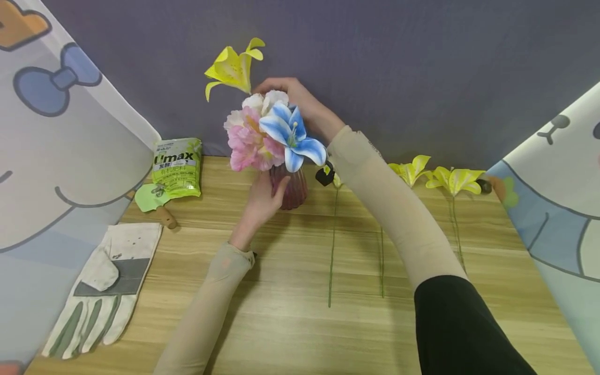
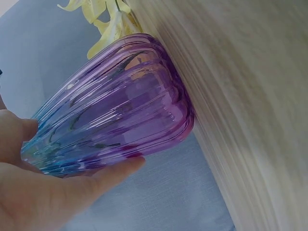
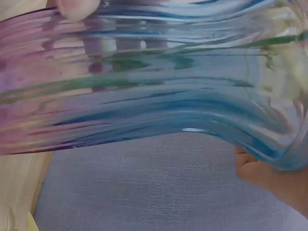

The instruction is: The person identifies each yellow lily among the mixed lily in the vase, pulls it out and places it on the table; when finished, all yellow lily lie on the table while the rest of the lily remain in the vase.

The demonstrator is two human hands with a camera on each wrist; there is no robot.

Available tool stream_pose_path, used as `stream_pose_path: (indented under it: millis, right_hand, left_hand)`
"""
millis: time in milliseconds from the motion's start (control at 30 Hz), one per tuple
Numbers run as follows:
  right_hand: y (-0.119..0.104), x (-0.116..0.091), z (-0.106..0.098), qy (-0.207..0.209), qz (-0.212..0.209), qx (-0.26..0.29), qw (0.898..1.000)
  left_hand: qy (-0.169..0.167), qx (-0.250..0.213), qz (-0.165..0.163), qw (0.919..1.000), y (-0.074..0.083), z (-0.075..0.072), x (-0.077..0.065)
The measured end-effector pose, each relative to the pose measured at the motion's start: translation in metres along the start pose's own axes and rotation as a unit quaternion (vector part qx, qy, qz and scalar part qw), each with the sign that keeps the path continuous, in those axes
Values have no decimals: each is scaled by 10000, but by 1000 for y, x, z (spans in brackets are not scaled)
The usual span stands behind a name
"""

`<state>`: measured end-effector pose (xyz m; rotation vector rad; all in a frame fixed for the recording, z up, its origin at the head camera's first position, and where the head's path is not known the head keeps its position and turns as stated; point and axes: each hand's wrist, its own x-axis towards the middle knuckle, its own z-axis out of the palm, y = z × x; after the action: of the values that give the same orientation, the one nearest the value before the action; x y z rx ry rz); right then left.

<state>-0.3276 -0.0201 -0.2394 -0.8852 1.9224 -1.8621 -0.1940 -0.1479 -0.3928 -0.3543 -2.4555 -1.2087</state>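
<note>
My left hand holds the ribbed glass vase, its thumb and fingers round the side. In the left wrist view the vase shades from purple at the base to blue. A blue lily, pink flowers and white flowers fill its mouth. Behind them my right hand reaches with curled fingers to the base of a tilted yellow lily, seeming to pinch its stem; the blooms hide the fingertips. Green stems show through the glass in the right wrist view.
Yellow lilies on long stems lie to the right, partly under my right forearm. Along the left are a green fertilizer bag, a small green trowel with a wooden handle, and white-grey work gloves. A grey cloth wall rises behind.
</note>
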Motion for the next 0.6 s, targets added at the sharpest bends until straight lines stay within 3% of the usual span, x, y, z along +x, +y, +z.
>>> stream_pose_path:
  millis: [133,267,467,600]
  right_hand:
    - [0,-2,0,208,150,170,9995]
    - [-3,2,4,135,330,-117,9993]
    - [-5,4,8,-143,43,-103,9998]
    - [-5,0,2,-30,-14,208,9998]
  left_hand:
    - [19,10,71,10000,-1,-1,0]
    - [-12,0,103,9999,-2,-2,0]
    - [-73,-6,49,10000,-3,-2,-2]
    - [-42,-8,3,10000,-3,-2,-2]
